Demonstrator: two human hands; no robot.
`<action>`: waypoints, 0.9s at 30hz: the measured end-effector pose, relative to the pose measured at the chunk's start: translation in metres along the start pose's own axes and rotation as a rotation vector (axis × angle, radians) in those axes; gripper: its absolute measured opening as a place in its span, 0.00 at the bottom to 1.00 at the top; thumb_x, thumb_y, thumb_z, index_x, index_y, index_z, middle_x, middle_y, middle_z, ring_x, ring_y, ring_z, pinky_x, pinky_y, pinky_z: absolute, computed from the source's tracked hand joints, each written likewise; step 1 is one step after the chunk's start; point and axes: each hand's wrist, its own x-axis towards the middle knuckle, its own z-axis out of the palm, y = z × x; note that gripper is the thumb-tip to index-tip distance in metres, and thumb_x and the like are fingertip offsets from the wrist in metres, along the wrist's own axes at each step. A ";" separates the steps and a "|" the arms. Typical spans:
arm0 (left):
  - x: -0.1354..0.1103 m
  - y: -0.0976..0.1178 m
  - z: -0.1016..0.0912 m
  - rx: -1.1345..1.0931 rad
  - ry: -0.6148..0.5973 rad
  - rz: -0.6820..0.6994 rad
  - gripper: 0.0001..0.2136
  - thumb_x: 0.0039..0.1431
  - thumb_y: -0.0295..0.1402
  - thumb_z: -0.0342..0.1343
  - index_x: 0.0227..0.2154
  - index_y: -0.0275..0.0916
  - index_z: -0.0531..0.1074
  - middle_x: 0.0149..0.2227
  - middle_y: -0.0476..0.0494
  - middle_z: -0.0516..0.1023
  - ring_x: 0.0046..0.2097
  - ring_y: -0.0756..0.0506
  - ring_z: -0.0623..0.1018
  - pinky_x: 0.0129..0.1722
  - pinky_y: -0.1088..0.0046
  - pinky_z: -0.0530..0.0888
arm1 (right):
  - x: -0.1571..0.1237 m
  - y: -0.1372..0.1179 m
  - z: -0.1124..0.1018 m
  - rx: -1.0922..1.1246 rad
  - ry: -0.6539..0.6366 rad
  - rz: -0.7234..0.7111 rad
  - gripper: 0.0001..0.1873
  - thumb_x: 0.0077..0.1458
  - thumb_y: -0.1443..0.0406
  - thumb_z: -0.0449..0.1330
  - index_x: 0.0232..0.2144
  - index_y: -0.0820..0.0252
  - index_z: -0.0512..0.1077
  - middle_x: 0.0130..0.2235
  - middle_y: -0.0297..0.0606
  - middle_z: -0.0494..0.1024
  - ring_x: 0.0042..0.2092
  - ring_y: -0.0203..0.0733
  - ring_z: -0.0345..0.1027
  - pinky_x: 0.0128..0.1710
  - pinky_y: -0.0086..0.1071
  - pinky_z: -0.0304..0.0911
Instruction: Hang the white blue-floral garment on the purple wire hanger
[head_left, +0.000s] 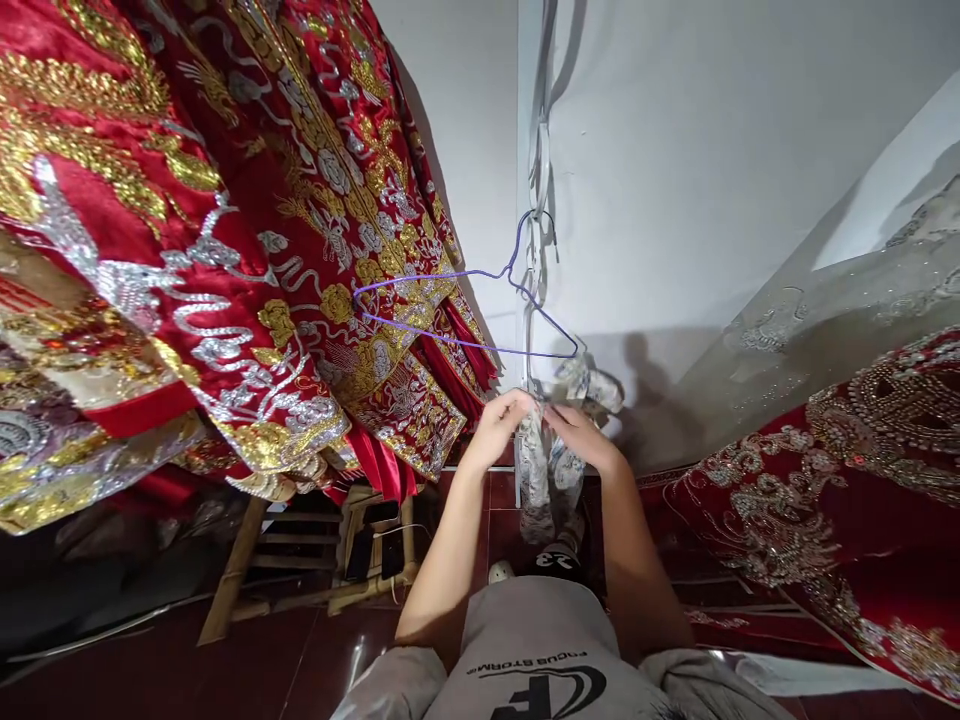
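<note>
Both of my hands meet in front of me at the wall corner, pinching a pale patterned strip of cloth (534, 470) that hangs down toward the floor. My left hand (501, 425) grips its upper edge from the left. My right hand (576, 432) grips it from the right, fingers closed. Just above them a purple wire hanger (465, 312) hangs from a hook on the wall, tilted, with nothing on it. More of the pale cloth bunches behind my right hand (596, 385).
Heavy red garments with gold and silver embroidery (225, 230) hang at the left. A red beaded dress (840, 470) and a sheer embroidered veil (840, 320) spread at the right. A wooden stool (315, 560) with dark items stands on the dark red floor tiles.
</note>
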 end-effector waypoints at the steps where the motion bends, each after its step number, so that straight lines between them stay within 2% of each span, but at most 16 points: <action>1: -0.001 0.007 0.005 0.045 -0.025 0.053 0.14 0.66 0.43 0.56 0.32 0.37 0.75 0.33 0.46 0.74 0.37 0.47 0.72 0.42 0.71 0.68 | 0.001 -0.001 0.004 0.078 0.023 -0.010 0.24 0.61 0.45 0.52 0.31 0.56 0.74 0.34 0.41 0.79 0.42 0.51 0.71 0.45 0.42 0.66; 3: -0.001 0.018 0.014 0.110 -0.029 0.144 0.14 0.68 0.43 0.55 0.33 0.37 0.76 0.35 0.44 0.74 0.40 0.46 0.73 0.45 0.69 0.69 | 0.001 -0.007 0.011 0.316 0.010 -0.021 0.28 0.60 0.41 0.48 0.36 0.55 0.75 0.37 0.43 0.79 0.47 0.54 0.71 0.49 0.45 0.66; 6: 0.003 0.022 0.017 0.170 0.103 0.239 0.15 0.67 0.45 0.55 0.35 0.39 0.77 0.40 0.41 0.75 0.47 0.43 0.74 0.53 0.64 0.70 | -0.003 -0.021 0.015 0.559 -0.099 -0.068 0.36 0.57 0.35 0.43 0.40 0.54 0.75 0.36 0.42 0.78 0.46 0.53 0.72 0.47 0.44 0.67; 8: 0.007 0.018 0.011 0.205 0.144 0.233 0.17 0.66 0.49 0.56 0.36 0.39 0.79 0.46 0.38 0.75 0.54 0.40 0.73 0.59 0.61 0.67 | -0.005 -0.034 0.008 0.452 -0.278 -0.099 0.30 0.53 0.37 0.53 0.38 0.54 0.74 0.33 0.39 0.76 0.41 0.49 0.71 0.43 0.41 0.67; 10: 0.006 0.010 -0.001 0.148 0.045 0.126 0.21 0.66 0.54 0.53 0.41 0.40 0.80 0.49 0.37 0.76 0.55 0.39 0.74 0.60 0.59 0.68 | -0.005 -0.049 -0.004 0.226 -0.430 -0.187 0.18 0.49 0.49 0.65 0.34 0.55 0.73 0.31 0.35 0.74 0.37 0.45 0.69 0.40 0.37 0.66; 11: 0.003 0.006 -0.008 0.083 -0.042 0.038 0.25 0.66 0.56 0.50 0.44 0.40 0.79 0.48 0.37 0.77 0.53 0.40 0.75 0.57 0.59 0.70 | -0.003 -0.056 -0.011 0.128 -0.449 -0.257 0.13 0.47 0.55 0.67 0.32 0.56 0.71 0.31 0.33 0.73 0.36 0.44 0.68 0.40 0.36 0.65; 12: -0.002 0.003 -0.016 0.014 -0.143 -0.061 0.28 0.65 0.59 0.48 0.47 0.40 0.77 0.46 0.38 0.79 0.49 0.40 0.77 0.54 0.59 0.73 | 0.001 -0.063 -0.018 0.060 -0.411 -0.332 0.09 0.47 0.61 0.66 0.30 0.56 0.70 0.32 0.33 0.73 0.36 0.42 0.67 0.40 0.35 0.64; 13: -0.008 -0.001 -0.023 -0.040 -0.244 -0.155 0.30 0.64 0.61 0.47 0.48 0.39 0.77 0.43 0.38 0.80 0.45 0.41 0.78 0.50 0.60 0.75 | 0.006 -0.069 -0.025 0.025 -0.312 -0.403 0.06 0.48 0.64 0.63 0.29 0.56 0.69 0.32 0.33 0.73 0.37 0.42 0.67 0.41 0.35 0.64; 15: -0.023 -0.005 -0.035 -0.057 -0.435 -0.291 0.30 0.62 0.62 0.51 0.44 0.37 0.77 0.37 0.39 0.79 0.39 0.42 0.78 0.43 0.64 0.75 | 0.021 -0.078 -0.036 -0.004 -0.039 -0.496 0.02 0.48 0.68 0.59 0.28 0.57 0.68 0.34 0.34 0.74 0.40 0.43 0.68 0.46 0.36 0.64; 17: -0.037 -0.006 -0.041 0.012 -0.572 -0.344 0.25 0.59 0.57 0.59 0.38 0.35 0.77 0.34 0.43 0.77 0.37 0.45 0.76 0.40 0.68 0.73 | 0.037 -0.081 -0.041 -0.044 0.187 -0.513 0.05 0.49 0.69 0.57 0.30 0.57 0.71 0.37 0.36 0.77 0.44 0.46 0.70 0.50 0.38 0.64; 18: -0.042 -0.007 -0.041 0.055 -0.600 -0.348 0.23 0.58 0.54 0.62 0.35 0.35 0.76 0.33 0.44 0.75 0.36 0.46 0.74 0.39 0.70 0.72 | 0.045 -0.080 -0.042 -0.078 0.251 -0.497 0.07 0.50 0.69 0.57 0.33 0.56 0.73 0.40 0.37 0.79 0.47 0.47 0.71 0.53 0.39 0.64; 22: -0.050 -0.012 -0.030 0.145 -0.556 -0.313 0.20 0.60 0.51 0.60 0.28 0.36 0.70 0.30 0.49 0.69 0.36 0.48 0.68 0.39 0.73 0.68 | 0.062 -0.066 -0.039 -0.253 0.301 -0.308 0.16 0.54 0.71 0.57 0.43 0.57 0.79 0.50 0.43 0.81 0.53 0.50 0.73 0.57 0.43 0.64; 25: -0.049 -0.011 -0.029 0.159 -0.473 -0.282 0.20 0.63 0.51 0.55 0.28 0.37 0.68 0.29 0.50 0.67 0.34 0.48 0.67 0.37 0.73 0.67 | 0.058 -0.052 -0.046 -0.329 0.302 -0.208 0.12 0.57 0.67 0.58 0.41 0.56 0.80 0.49 0.44 0.83 0.52 0.52 0.75 0.55 0.43 0.66; 27: -0.050 -0.002 -0.040 0.213 -0.444 -0.262 0.19 0.63 0.51 0.54 0.31 0.38 0.71 0.30 0.48 0.71 0.34 0.47 0.70 0.35 0.73 0.68 | 0.050 -0.044 -0.060 -0.350 0.325 -0.191 0.11 0.59 0.61 0.60 0.40 0.55 0.81 0.49 0.43 0.83 0.52 0.54 0.75 0.54 0.44 0.66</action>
